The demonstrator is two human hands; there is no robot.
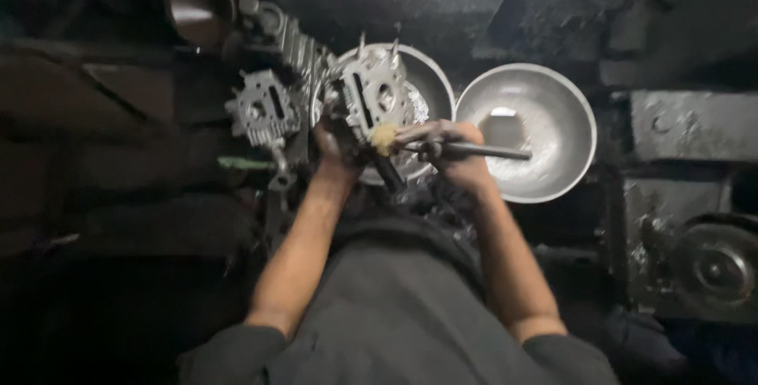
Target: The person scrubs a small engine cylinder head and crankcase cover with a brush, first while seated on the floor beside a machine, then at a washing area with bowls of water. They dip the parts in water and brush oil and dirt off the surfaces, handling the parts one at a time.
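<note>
My left hand [335, 148] grips the lower left side of a grey metal engine part [373, 94] with holes and protruding studs, holding it tilted over a metal bowl [433, 81]. My right hand [454, 156] is shut on a dark brush handle [485, 150] that points right. The brush's yellowish bristle tip [384, 138] touches the bottom edge of the engine part. Both hands are dark with grime.
A second, shallower metal bowl [545, 128] sits to the right. Another grey engine part [262, 108] lies left of the hands, with more metal parts [296, 45] behind it. A round metal wheel [714, 266] sits at lower right. The surroundings are dark and greasy.
</note>
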